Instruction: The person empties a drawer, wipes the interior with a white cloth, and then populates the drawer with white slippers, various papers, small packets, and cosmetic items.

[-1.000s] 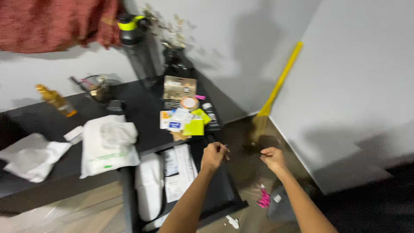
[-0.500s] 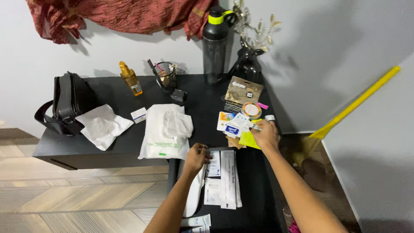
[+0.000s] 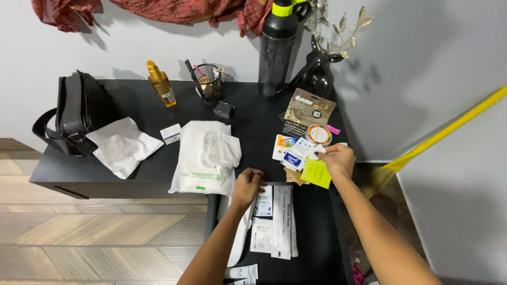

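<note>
Black desk (image 3: 158, 174) against a white wall, with an open drawer (image 3: 311, 232) below both hands. Left hand (image 3: 246, 186), fingers curled, rests on the drawer's front edge just above white packets (image 3: 274, 219); whether it grips anything cannot be told. Right hand (image 3: 338, 160) pinches a yellow sachet (image 3: 317, 172) at the desk's edge, touching the heap of small sachets (image 3: 293, 150) to its left; a white bag (image 3: 203, 158) lies left of the left hand.
</note>
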